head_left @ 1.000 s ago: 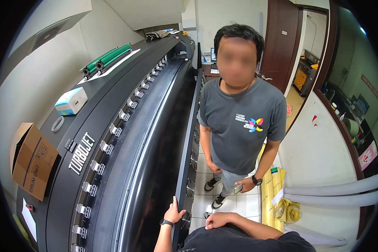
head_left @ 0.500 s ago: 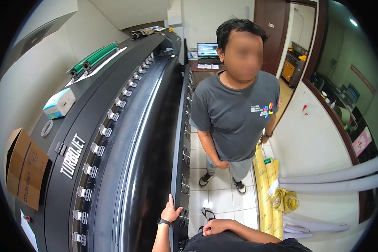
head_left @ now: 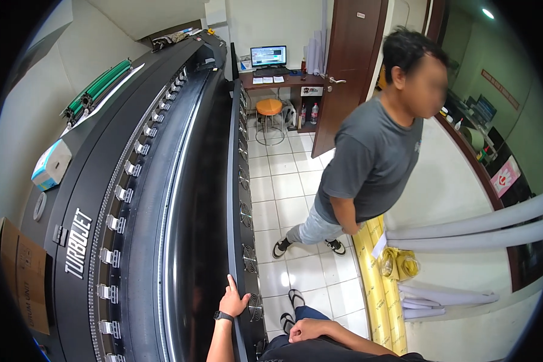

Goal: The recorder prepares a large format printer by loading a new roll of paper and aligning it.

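Observation:
My left hand [head_left: 233,300], with a black wristband, rests flat with fingers apart on the front edge of a long black wide-format printer [head_left: 157,199]. It holds nothing. My right hand [head_left: 309,329] lies loosely curled on my dark-trousered thigh, empty. A person in a grey T-shirt and jeans [head_left: 368,169] stands on the white tiled floor [head_left: 286,193] a couple of steps ahead, turned to the right.
Yellow rolls [head_left: 377,283] and pale rolls [head_left: 464,232] of material lie at the right. An orange stool [head_left: 269,107] stands before a desk with a monitor [head_left: 268,56] next to a brown door [head_left: 347,66]. A tissue box [head_left: 50,165] and cardboard box [head_left: 23,274] sit on the printer's left.
The person in grey has stepped to the right and turned sideways. My view has swung left, bringing the desk and door into sight. My hands have stayed where they were.

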